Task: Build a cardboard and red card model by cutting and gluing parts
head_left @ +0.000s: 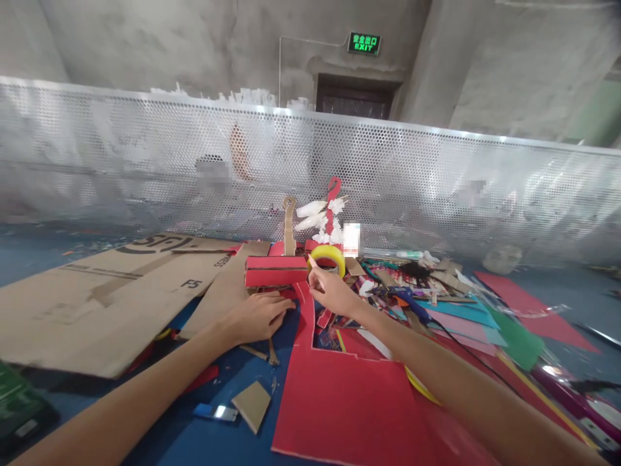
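Observation:
A long red cardboard box (276,272) with dark edges lies across the middle of the work surface. My left hand (264,315) rests just in front of it, palm down, fingers loosely spread and holding nothing. At the box's right end is my right hand (332,291), fingers curled against that end and one digit pointing up. Right behind this hand stands a roll of yellow tape (336,254). A large cut sheet of red card (349,401) extends toward me below both hands.
Brown cardboard (121,298) covers the left side. On the right are a blue glue gun (410,303), paper scraps and coloured sheets (466,317). A cutter blade (224,412) and cardboard piece (252,404) lie nearer. Behind stand a cardboard upright (290,226), a red-and-white ornament (330,217) and perforated metal panel (402,175).

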Demonstrator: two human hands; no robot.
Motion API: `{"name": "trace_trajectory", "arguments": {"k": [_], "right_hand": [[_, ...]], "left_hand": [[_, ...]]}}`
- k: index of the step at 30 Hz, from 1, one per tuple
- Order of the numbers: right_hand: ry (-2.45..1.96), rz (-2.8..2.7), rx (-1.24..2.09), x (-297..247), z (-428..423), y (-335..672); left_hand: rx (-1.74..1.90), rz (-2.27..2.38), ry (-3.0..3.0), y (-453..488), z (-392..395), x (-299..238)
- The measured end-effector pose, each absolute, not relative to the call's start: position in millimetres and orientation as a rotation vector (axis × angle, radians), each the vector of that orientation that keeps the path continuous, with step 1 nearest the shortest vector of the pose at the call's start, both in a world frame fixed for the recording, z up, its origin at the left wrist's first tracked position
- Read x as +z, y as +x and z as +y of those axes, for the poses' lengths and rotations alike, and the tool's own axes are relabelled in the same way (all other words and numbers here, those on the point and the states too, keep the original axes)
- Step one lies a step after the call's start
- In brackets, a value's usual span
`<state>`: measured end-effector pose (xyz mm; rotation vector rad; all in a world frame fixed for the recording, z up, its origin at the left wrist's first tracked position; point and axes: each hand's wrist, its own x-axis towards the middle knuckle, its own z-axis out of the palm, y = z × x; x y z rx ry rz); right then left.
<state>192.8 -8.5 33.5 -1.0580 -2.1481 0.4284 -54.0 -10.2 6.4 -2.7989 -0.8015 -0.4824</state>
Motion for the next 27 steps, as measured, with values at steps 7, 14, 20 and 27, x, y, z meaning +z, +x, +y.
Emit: {"name": "trace_trajectory", "arguments": {"k": [7,14,20,27], "right_hand": [[-1.144,-2.140,0.364,8,-5,189],[-1.167,-2.000,0.340,20,-15,201],[-0.984,-1.760,0.686,36,-38,206],[-1.119,-1.655,0.925,13,-43,201]], "left_hand": [[-0.499,-0.698,-2.876,-52,-9,7],[-0.467,-0.668,-2.925,-54,-8,7],[-0.514,-0.698,-2.935,-55,-6,4],[-0.478,-0.721,-2.940,-54,-7,5]]}}
